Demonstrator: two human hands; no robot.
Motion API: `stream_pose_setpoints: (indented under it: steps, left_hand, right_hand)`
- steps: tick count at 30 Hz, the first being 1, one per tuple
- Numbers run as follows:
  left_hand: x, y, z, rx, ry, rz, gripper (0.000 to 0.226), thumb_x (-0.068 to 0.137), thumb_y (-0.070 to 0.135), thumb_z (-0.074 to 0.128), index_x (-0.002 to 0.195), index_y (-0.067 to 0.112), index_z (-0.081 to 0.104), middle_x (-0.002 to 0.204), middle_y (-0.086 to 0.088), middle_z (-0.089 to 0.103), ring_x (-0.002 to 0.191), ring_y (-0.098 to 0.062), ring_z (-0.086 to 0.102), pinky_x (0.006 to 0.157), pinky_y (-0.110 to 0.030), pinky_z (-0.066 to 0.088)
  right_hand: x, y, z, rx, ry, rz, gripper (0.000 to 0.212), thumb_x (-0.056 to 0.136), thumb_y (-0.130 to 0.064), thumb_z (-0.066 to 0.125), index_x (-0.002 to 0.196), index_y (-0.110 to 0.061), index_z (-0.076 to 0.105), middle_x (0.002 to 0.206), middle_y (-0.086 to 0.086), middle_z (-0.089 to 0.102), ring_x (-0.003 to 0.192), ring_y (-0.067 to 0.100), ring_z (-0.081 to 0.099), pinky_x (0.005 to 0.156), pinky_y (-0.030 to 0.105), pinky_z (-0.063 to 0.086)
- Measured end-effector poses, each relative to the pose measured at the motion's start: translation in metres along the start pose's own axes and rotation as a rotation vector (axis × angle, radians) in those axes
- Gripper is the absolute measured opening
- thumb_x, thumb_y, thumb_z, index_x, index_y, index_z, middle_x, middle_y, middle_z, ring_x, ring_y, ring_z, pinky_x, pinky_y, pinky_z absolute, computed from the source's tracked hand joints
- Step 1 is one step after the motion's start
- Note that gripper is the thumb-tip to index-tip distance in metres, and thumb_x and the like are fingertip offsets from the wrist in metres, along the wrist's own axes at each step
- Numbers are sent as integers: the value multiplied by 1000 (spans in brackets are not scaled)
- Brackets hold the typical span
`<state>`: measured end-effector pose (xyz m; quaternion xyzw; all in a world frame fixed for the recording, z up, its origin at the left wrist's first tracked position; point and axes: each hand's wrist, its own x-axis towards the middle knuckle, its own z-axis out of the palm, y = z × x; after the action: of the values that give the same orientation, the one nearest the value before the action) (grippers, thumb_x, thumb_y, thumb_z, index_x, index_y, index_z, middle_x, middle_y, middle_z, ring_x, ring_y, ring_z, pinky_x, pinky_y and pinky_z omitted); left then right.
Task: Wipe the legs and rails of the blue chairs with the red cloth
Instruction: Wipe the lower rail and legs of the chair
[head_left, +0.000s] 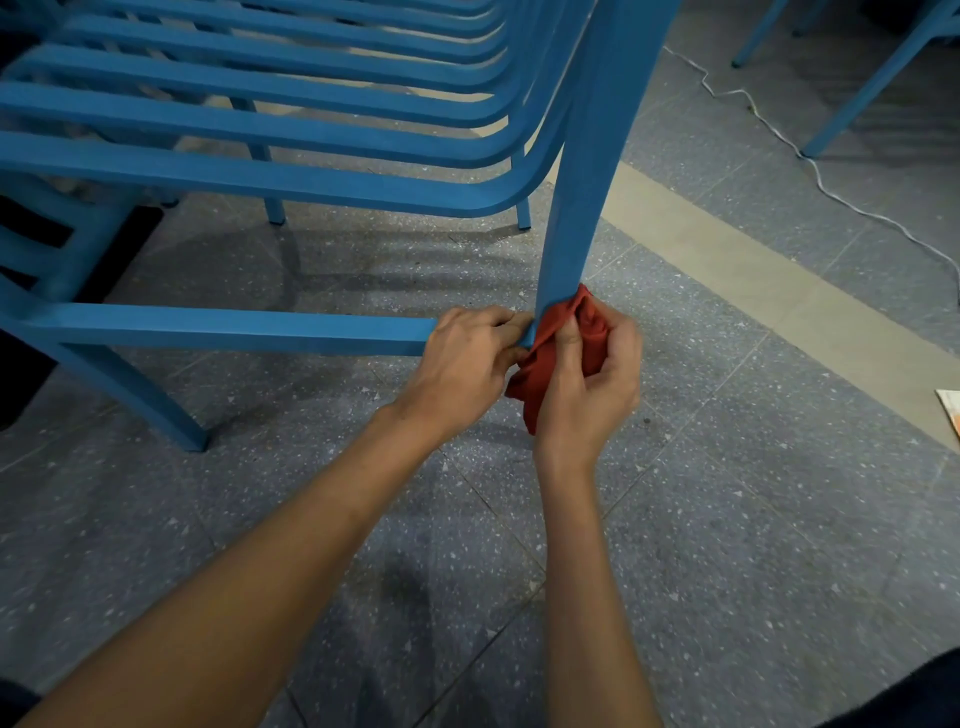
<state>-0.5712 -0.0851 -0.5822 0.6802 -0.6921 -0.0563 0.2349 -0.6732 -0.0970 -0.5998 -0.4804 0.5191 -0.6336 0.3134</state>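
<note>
A stack of blue chairs (291, 140) fills the upper left, its rails layered one over another. The nearest front leg (582, 208) runs down to the lower side rail (234, 327). A red cloth (550, 358) is bunched around the bottom of that leg where the rail joins it. My right hand (592, 384) grips the cloth, thumb pressed into it against the leg. My left hand (467, 358) grips the end of the lower rail right beside the cloth. The leg's foot is hidden behind the cloth and my hands.
Grey speckled floor tiles with a beige strip (753, 280) running diagonally. A white cable (810, 161) snakes across the floor at the upper right. More blue chair legs (872, 88) stand at the far right. A paper edge (950, 415) lies at the right border.
</note>
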Motion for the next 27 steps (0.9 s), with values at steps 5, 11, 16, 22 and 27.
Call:
stream_pose_setpoints:
  steps: [5,11,16,22,27]
  left_hand:
    - [0,-1,2,-2,-4,-13,35,92,20,57,126,13,59,116,0,64,105,-20,55,97,-25,26]
    - [0,-1,2,11,-3,-9,36,92,21,57,127,13,58,116,0,64,104,-21,55,94,-24,24]
    - [-1,1,1,3,10,-18,36,92,19,56,127,14,58,117,-1,64,106,-20,55,95,-25,26]
    - [-1,0,0,-1,12,-14,36,92,20,57,127,14,58,116,0,64,105,-20,55,96,-26,27]
    - [-1,0,1,3,11,-10,36,93,21,56,128,14,57,117,-1,64,105,-22,55,94,-26,27]
  right_hand:
    - [-13,32,-4,-56,-35,-59,21,90,-9,61,111,-10,65,100,8,62,89,17,62,75,25,50]
    - [-28,67,-13,-213,-89,68,19,90,-3,52,104,-8,65,98,7,57,78,25,62,62,46,56]
    - [-19,22,1,-157,48,-87,16,90,-4,60,104,-3,67,97,8,59,82,6,57,71,9,47]
    - [-27,50,2,-128,10,-45,14,92,3,55,104,7,60,101,15,53,86,-15,50,70,0,39]
    - [-38,96,-15,-295,-120,241,10,92,2,51,101,1,57,101,15,52,79,10,53,70,32,50]
